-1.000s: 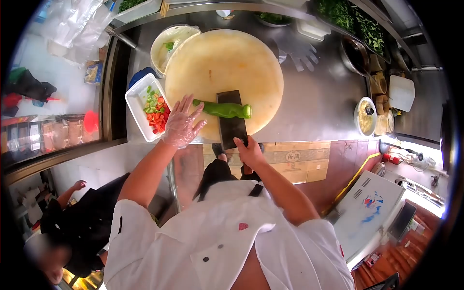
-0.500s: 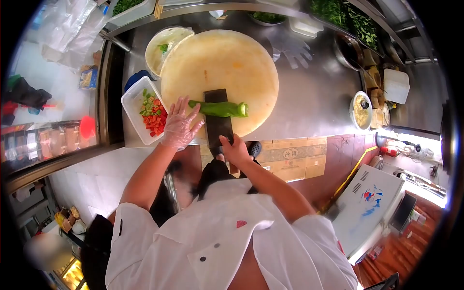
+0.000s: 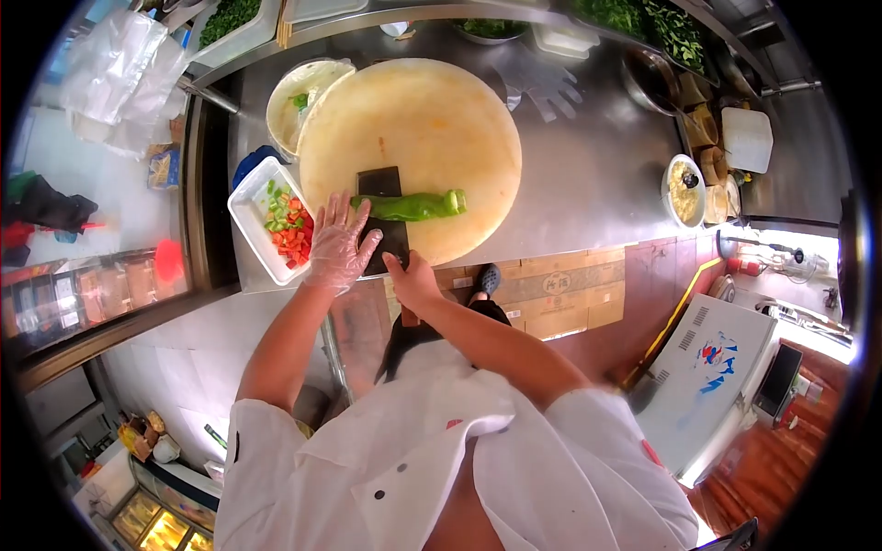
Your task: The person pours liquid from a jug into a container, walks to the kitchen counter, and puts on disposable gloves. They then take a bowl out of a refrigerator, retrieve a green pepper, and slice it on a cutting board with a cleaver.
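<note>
A long green pepper (image 3: pixel 418 206) lies crosswise over the dark blade of a cleaver (image 3: pixel 390 239), on the round chopping board (image 3: pixel 450 119). My right hand (image 3: pixel 416 283) is wrapped round the cleaver's handle at the board's near edge. In a clear plastic glove, my left hand (image 3: pixel 338 246) is open with its fingers spread, beside the blade and at the pepper's left end; whether it touches the pepper I cannot tell. To its left stands a white container (image 3: pixel 250 237) with chopped red and green pepper pieces (image 3: pixel 292 241) in it.
Behind the board's left side is a pale bowl (image 3: pixel 278 108) with green scraps. A clear plastic glove (image 3: pixel 548 90) lies on the steel counter (image 3: pixel 588 174). A white bowl of pale chopped food (image 3: pixel 684 195) stands at the right edge. Trays of greens (image 3: pixel 675 39) line the back.
My right hand and the cleaver have shifted left, bringing the blade closer to my left hand and the pepper's left end. The pepper still lies across the blade. The view has shifted slightly.
</note>
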Demonstrator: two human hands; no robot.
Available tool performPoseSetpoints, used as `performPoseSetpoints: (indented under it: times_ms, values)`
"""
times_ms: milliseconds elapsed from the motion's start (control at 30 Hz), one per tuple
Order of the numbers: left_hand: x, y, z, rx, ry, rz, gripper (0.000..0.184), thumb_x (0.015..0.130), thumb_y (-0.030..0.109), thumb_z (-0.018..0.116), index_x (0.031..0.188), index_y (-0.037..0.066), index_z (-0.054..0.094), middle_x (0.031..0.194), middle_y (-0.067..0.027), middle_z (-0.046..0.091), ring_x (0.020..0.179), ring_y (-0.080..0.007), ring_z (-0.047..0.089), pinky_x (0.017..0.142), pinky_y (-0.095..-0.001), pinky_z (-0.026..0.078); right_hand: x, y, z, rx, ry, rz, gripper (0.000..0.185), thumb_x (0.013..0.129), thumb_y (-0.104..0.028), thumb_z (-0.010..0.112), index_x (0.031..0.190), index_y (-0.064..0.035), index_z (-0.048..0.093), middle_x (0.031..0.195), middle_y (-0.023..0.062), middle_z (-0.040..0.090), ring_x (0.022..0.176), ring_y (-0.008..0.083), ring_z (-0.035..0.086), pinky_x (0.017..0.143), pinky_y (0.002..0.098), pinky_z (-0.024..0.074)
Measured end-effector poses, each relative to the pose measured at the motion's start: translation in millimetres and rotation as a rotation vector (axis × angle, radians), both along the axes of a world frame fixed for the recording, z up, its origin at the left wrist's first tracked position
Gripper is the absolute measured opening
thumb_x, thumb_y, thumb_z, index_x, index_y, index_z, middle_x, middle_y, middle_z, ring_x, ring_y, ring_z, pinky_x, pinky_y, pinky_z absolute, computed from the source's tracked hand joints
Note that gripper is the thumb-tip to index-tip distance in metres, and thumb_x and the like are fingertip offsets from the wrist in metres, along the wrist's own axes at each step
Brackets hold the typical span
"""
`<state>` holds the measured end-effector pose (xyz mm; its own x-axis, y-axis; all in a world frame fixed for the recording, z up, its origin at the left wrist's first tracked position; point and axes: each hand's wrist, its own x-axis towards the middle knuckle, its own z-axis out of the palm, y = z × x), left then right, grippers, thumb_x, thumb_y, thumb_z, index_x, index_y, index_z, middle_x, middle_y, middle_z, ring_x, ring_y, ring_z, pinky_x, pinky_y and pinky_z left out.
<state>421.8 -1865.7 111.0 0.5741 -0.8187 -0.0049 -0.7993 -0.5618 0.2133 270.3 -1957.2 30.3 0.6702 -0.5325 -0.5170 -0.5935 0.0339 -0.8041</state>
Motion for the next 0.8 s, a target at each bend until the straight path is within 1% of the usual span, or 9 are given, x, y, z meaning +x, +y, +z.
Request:
performPoseSetpoints:
  times_ms: [100, 200, 233, 433, 533, 567, 633, 733, 800]
  values:
    - [1.1, 1.7, 3.0, 0.031, -0.015, -0.003, 0.06, 0.098, 0.048, 0.051, 0.146, 0.012, 0.05, 0.156, -0.022, 0.037, 0.146, -0.041, 0.029, 0.12, -0.0522, 0.019, 6.3, 12.0, 5.1, -0.008, 0.006, -0.029, 0.055, 0.094, -0.049, 0.063, 0.09, 0.0045, 0.051, 0.067, 0.0196, 0.062, 0.061, 0.0323, 0.066, 0.059, 0.0435, 0.052]
    - [3.0, 2.1, 8.9, 0.053, -0.02, -0.006, 0.058, 0.099, 0.046, 0.05, 0.145, 0.011, 0.051, 0.153, -0.0214, 0.042, 0.146, -0.0406, 0.029, 0.12, -0.0524, 0.019, 19.4, 26.4, 36.3, -0.104, 0.065, -0.091, 0.055, 0.094, -0.049, 0.062, 0.092, 0.0052, 0.052, 0.079, 0.0291, 0.065, 0.078, 0.0469, 0.066, 0.071, 0.0508, 0.0513]
    - [4.0, 2.9, 11.3, 0.057, -0.021, -0.007, 0.057, 0.099, 0.046, 0.05, 0.145, 0.011, 0.051, 0.152, -0.0211, 0.043, 0.146, -0.0406, 0.03, 0.12, -0.0525, 0.019, 24.0, 29.6, 41.5, -0.012, 0.073, -0.115, 0.054, 0.094, -0.048, 0.062, 0.095, 0.0052, 0.053, 0.089, 0.0353, 0.063, 0.09, 0.0543, 0.061, 0.077, 0.0543, 0.0492]
    - [4.0, 3.7, 21.3, 0.061, -0.042, -0.093, 0.05, 0.098, 0.038, 0.053, 0.14, 0.011, 0.056, 0.146, -0.0176, 0.051, 0.145, -0.0386, 0.031, 0.12, -0.0529, 0.02, 43.7, 46.2, 46.9, -0.059, 0.089, -0.176, 0.053, 0.094, -0.048, 0.062, 0.096, 0.0045, 0.055, 0.089, 0.0327, 0.065, 0.09, 0.0514, 0.063, 0.078, 0.0522, 0.05]
    - [12.6, 0.1, 34.3, -0.003, -0.088, -0.125, 0.04, 0.093, 0.028, 0.062, 0.128, 0.01, 0.064, 0.134, -0.0148, 0.061, 0.136, -0.0354, 0.045, 0.114, -0.0514, 0.031, 40.5, 37.8, 40.2, -0.06, 0.081, -0.139, 0.053, 0.093, -0.047, 0.063, 0.097, 0.005, 0.054, 0.087, 0.0312, 0.065, 0.09, 0.0517, 0.062, 0.078, 0.0519, 0.0505]
    - [16.1, -1.1, 33.5, -0.042, -0.009, -0.143, 0.036, 0.091, 0.023, 0.063, 0.124, 0.008, 0.066, 0.128, -0.0143, 0.064, 0.128, -0.0349, 0.051, 0.109, -0.049, 0.037, 36.1, 36.6, 29.3, -0.133, 0.064, -0.11, 0.052, 0.094, -0.047, 0.063, 0.096, 0.0041, 0.054, 0.081, 0.0267, 0.066, 0.077, 0.0448, 0.066, 0.069, 0.0485, 0.0529]
    - [29.6, -8.8, 30.2, -0.129, 0.145, -0.177, 0.031, 0.088, 0.013, 0.065, 0.117, 0.005, 0.068, 0.116, -0.0133, 0.069, 0.111, -0.0338, 0.062, 0.097, -0.0441, 0.049, 25.4, 27.7, 31.1, -0.039, 0.068, -0.045, 0.051, 0.094, -0.048, 0.063, 0.095, 0.0027, 0.054, 0.076, 0.022, 0.065, 0.066, 0.0362, 0.066, 0.062, 0.0446, 0.0529]
    - [37.7, -14.5, 21.5, -0.289, 0.203, -0.273, 0.027, 0.084, 0.01, 0.069, 0.11, 0.004, 0.071, 0.103, -0.0127, 0.071, 0.093, -0.0335, 0.066, 0.086, -0.0406, 0.053, 9.6, 13.0, 38.4, 0.063, 0.078, 0.044, 0.05, 0.093, -0.048, 0.065, 0.094, 0.0003, 0.054, 0.065, 0.0096, 0.058, 0.048, 0.0188, 0.058, 0.048, 0.0356, 0.0481]
    - [36.1, -12.3, 22.9, -0.319, 0.541, -0.036, 0.026, 0.089, 0.012, 0.071, 0.114, 0.004, 0.07, 0.098, -0.0082, 0.072, 0.089, -0.0229, 0.067, 0.083, -0.0343, 0.053, -6.5, -1.3, 69.0, 0.208, 0.086, 0.089, 0.049, 0.093, -0.047, 0.066, 0.096, 0.0, 0.054, 0.063, 0.0068, 0.055, 0.047, 0.0173, 0.054, 0.047, 0.0342, 0.0469]
